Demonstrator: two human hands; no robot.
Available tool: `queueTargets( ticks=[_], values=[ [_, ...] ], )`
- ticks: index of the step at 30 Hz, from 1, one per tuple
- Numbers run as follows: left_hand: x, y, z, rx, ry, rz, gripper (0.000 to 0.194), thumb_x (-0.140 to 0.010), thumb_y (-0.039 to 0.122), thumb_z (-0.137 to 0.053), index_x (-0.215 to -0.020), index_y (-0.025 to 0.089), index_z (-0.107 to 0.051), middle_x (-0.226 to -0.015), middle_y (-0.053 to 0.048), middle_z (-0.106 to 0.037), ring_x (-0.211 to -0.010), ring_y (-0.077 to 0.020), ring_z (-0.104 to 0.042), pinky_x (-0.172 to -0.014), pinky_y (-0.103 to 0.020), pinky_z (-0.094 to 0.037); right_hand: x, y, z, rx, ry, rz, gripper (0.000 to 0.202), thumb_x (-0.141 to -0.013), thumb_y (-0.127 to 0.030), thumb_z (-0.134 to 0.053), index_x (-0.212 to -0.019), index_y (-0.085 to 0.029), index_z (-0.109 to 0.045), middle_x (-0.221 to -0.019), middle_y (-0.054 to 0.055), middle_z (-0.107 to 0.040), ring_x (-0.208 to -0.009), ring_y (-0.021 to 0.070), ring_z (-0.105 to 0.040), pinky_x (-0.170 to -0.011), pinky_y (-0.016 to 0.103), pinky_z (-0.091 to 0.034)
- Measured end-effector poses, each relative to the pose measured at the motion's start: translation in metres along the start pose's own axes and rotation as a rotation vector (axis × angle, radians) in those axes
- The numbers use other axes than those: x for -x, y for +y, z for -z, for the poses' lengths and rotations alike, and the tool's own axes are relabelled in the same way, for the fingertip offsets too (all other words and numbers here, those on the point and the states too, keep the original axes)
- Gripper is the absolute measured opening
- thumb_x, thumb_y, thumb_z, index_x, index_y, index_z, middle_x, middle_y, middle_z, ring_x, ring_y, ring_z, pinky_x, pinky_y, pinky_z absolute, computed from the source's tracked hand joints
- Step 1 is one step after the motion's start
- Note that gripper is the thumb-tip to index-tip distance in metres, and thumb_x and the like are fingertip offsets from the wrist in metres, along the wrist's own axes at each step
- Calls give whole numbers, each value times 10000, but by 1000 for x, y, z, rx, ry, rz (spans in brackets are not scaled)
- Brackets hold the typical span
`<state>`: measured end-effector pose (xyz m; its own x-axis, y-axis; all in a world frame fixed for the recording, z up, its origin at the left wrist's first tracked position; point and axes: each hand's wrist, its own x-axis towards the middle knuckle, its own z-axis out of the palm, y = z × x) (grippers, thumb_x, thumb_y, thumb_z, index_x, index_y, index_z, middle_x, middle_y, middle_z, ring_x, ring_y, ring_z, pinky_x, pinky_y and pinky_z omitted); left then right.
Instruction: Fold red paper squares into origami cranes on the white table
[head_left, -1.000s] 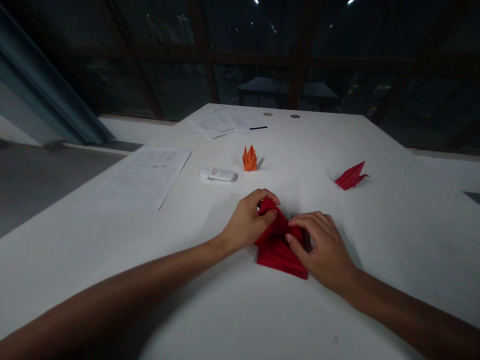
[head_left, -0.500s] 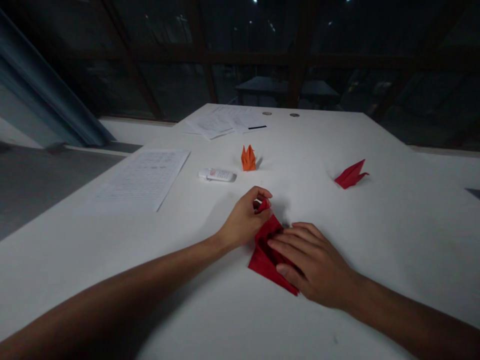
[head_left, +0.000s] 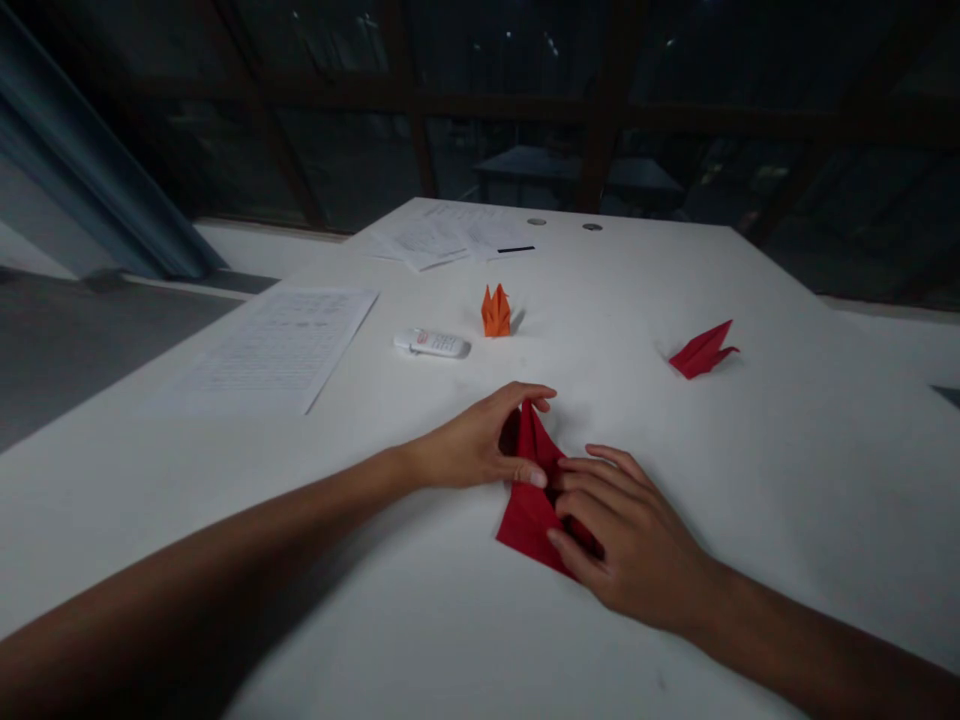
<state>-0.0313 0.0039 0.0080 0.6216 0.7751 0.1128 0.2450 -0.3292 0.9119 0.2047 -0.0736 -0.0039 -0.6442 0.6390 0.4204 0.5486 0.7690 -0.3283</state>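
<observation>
A partly folded sheet of red origami paper (head_left: 531,530) lies on the white table before me, its narrow upper end raised to a point. My left hand (head_left: 502,440) curves round that upper end, fingertips at the far tip and thumb laid across the fold. From the right, my right hand (head_left: 622,525) bears on the paper, its fingers bent into the fold and its thumb near the lower edge. Those fingers hide the paper's right side. Farther back stand an orange paper crane (head_left: 496,311) and, to the right, a red paper crane (head_left: 703,350).
A white correction-fluid-like bottle (head_left: 431,344) lies left of the orange crane. One printed sheet (head_left: 277,350) is at the left table edge, and several more papers (head_left: 439,236) with a black strip (head_left: 516,249) are at the back. Dark windows stand behind the table.
My left thumb has slid down from the paper's tip onto the fold, and the hand has spread wider. The paper's upper part has opened and risen. My right fingers have bent more.
</observation>
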Motion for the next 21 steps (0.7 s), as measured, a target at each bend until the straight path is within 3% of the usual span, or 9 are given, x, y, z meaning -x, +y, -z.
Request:
queueTargets(
  ticks=[5, 10, 14, 18, 21],
  values=[
    [-3, -8, -9, -181, 123, 6, 657, -791, 306, -807, -1377, 263, -513, -1296, -101, -602, -860, -158, -601, -767, -305, -508, -1, 1, 1, -19, 1, -14, 262, -899, -194, -656, -1160, -205, -640, -1229, 87, -695, -1134, 253, -634, -1111, 501, -412],
    [-5, -9, -8, -117, 117, 48, 635, -825, 190, -741, -1387, 260, -454, -1246, -61, -610, -687, -81, -514, -647, -242, -452, -3, -1, 3, -49, -65, 5, 151, -935, -220, -634, -1081, -217, -672, -1167, 73, -704, -1139, 274, -604, -1059, 498, -442],
    [-5, -11, -6, 9, 113, 39, 566, -866, 147, -675, -1376, 260, -458, -1265, -63, -601, -645, -56, -482, -583, -212, -406, -1, 2, 4, -126, 84, -1, 71, -917, -178, -633, -975, -218, -620, -1123, 79, -684, -1076, 251, -615, -986, 460, -481],
    [-3, -10, -6, 211, 166, -22, 502, -895, 203, -689, -1351, 269, -489, -1293, -78, -566, -672, -56, -518, -579, -202, -430, 0, 11, 1, -172, 302, -271, 236, -895, -241, -671, -1110, -232, -573, -1213, 112, -607, -1152, 278, -575, -983, 476, -483],
    [-4, -7, -5, 343, 290, -73, 452, -884, 216, -722, -1287, 268, -522, -1247, -60, -555, -704, -61, -556, -615, -202, -486, -2, 18, -1, -311, 316, -501, 399, -899, -375, -682, -1237, -237, -522, -1264, 122, -580, -1154, 286, -575, -980, 484, -493]
  ],
)
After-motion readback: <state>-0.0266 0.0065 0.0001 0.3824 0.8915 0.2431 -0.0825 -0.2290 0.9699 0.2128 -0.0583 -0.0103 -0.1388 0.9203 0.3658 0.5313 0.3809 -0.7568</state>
